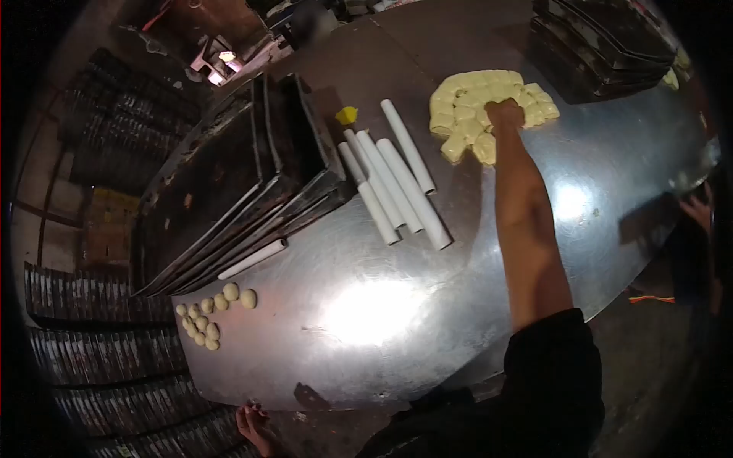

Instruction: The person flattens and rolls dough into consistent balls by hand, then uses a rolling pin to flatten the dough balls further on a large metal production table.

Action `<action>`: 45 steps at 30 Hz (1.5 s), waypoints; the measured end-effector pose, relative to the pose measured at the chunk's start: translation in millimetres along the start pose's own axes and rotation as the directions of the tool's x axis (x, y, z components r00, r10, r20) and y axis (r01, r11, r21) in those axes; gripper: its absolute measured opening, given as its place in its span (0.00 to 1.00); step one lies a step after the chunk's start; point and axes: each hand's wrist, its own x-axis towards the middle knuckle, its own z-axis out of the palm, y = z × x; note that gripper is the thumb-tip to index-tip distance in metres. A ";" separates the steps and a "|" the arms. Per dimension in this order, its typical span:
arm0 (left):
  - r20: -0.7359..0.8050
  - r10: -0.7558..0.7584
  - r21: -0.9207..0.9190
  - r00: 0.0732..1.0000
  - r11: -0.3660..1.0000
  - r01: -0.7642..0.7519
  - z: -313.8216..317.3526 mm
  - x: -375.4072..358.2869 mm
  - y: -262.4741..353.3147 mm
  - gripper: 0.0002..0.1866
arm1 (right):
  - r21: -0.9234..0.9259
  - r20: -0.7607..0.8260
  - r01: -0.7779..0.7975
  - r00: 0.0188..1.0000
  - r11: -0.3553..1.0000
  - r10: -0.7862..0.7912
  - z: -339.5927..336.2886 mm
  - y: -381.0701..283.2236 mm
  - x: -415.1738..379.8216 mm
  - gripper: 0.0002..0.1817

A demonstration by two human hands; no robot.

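Dough: pale, scored mass (477,98) at 1 o'clock on the tabletop (458,286); probably soft, stretchy and tacky, best held under one lump.
Right hand: on the dough (505,114), fingers bent; cannot tell whether it grips.
Left hand: at 7 o'clock, beyond the near edge (256,426), half-curled, contents unclear.
Edges: tray stack (597,52) at 2 o'clock, white tubes (390,183) near 12.
Room: smooth metal spreads toward 6 o'clock.
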 end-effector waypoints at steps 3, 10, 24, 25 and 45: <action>0.135 -0.086 -0.123 0.987 0.987 0.103 49.6 -4.0 24.1 0.12 | 0.751 0.070 0.055 0.984 0.659 -0.162 36.4 54.3 18.0 0.24; 0.222 -0.144 -0.394 0.964 0.891 0.224 83.6 -2.3 16.8 0.18 | 0.830 0.071 -0.394 0.776 -0.395 -0.626 -85.6 151.4 -146.1 0.26; 0.933 0.002 -0.087 0.361 0.972 0.219 167.1 3.6 19.0 0.23 | 0.814 0.580 -0.460 0.623 0.354 -0.525 -69.2 97.1 -532.3 0.19; 0.943 -0.058 0.001 0.327 0.985 0.171 150.8 12.2 16.4 0.20 | 0.804 0.594 -0.476 0.654 0.356 -0.469 -65.3 106.2 -532.1 0.18; 0.403 0.441 0.379 0.802 0.717 -0.585 106.6 -24.5 -78.4 0.06 | 0.230 0.197 0.973 -0.008 0.039 -0.980 35.5 146.4 -458.8 0.11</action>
